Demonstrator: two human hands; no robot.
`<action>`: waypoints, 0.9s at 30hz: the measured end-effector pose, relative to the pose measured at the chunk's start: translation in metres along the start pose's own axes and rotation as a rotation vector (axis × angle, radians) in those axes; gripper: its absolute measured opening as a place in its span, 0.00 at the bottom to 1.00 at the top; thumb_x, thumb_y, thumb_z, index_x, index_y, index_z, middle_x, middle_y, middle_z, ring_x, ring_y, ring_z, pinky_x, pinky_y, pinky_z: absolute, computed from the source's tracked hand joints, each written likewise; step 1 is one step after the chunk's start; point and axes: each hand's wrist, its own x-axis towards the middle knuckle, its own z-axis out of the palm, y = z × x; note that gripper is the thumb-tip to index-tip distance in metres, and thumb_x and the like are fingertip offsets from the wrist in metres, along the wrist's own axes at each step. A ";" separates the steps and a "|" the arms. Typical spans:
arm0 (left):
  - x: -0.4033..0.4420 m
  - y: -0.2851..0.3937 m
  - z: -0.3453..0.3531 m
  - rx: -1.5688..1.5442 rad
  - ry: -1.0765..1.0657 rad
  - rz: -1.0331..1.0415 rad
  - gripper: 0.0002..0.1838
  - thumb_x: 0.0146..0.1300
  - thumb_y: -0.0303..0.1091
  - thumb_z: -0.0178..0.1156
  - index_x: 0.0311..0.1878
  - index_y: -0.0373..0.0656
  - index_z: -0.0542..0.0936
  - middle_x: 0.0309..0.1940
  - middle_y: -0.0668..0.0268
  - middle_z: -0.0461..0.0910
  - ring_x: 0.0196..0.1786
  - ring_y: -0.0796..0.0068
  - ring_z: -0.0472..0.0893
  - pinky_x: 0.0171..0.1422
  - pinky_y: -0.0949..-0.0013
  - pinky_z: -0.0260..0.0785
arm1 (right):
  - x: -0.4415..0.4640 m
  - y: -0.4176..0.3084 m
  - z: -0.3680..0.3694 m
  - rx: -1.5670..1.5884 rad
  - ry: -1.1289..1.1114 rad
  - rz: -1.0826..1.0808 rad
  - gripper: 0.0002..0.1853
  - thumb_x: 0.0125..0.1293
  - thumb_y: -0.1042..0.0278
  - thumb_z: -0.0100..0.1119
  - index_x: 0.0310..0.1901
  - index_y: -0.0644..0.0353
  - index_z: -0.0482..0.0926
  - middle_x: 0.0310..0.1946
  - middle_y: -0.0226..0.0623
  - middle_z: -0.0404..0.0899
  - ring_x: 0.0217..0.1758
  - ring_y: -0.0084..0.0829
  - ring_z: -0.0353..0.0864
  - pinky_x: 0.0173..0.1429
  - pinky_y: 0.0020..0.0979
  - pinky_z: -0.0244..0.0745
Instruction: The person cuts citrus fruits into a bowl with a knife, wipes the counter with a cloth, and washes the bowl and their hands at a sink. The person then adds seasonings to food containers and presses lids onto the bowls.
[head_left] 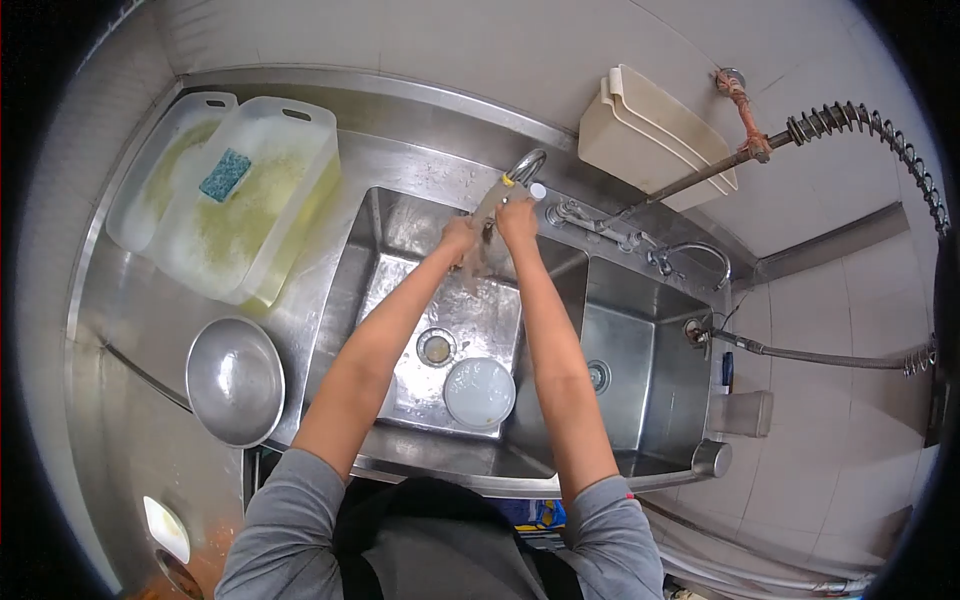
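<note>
Under the spout of the curved faucet point(528, 165), both hands are closed on a flat beige-brown thing point(485, 208); its exact kind I cannot make out. My left hand point(458, 240) grips its lower left side, and my right hand point(517, 220) grips its right side near the spout. A brownish blur, perhaps running water, hangs below it over the left sink basin point(400, 290). On the basin floor, nearer to me than the drain point(436, 347), lies a round white dish point(480, 393).
Two translucent tubs point(285, 215) of yellowish, foamy liquid stand at the left, with a blue-green sponge point(225, 175) on top. A metal bowl point(235, 380) sits nearer. At right are a second basin point(630, 350), beige bins point(650, 140) and a coiled spray hose point(870, 120).
</note>
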 end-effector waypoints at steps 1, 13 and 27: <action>-0.005 0.005 -0.004 0.048 -0.008 0.065 0.11 0.52 0.33 0.56 0.36 0.38 0.80 0.32 0.52 0.80 0.35 0.58 0.81 0.39 0.61 0.70 | 0.002 0.000 -0.005 0.028 -0.032 0.023 0.24 0.57 0.51 0.52 0.41 0.68 0.71 0.36 0.58 0.74 0.44 0.52 0.76 0.47 0.47 0.71; -0.014 0.006 -0.031 0.500 0.124 0.309 0.11 0.47 0.27 0.61 0.36 0.39 0.76 0.29 0.55 0.80 0.37 0.60 0.80 0.43 0.61 0.70 | 0.000 0.042 0.016 0.578 0.177 0.188 0.25 0.55 0.60 0.56 0.54 0.60 0.66 0.48 0.51 0.71 0.51 0.49 0.71 0.46 0.46 0.71; -0.092 -0.072 -0.077 -0.927 -0.100 -0.359 0.22 0.62 0.52 0.51 0.47 0.43 0.73 0.40 0.65 0.76 0.42 0.71 0.77 0.45 0.66 0.71 | -0.164 -0.058 0.002 1.614 -0.493 0.323 0.19 0.54 0.84 0.46 0.50 0.64 0.70 0.42 0.37 0.76 0.42 0.28 0.78 0.41 0.25 0.77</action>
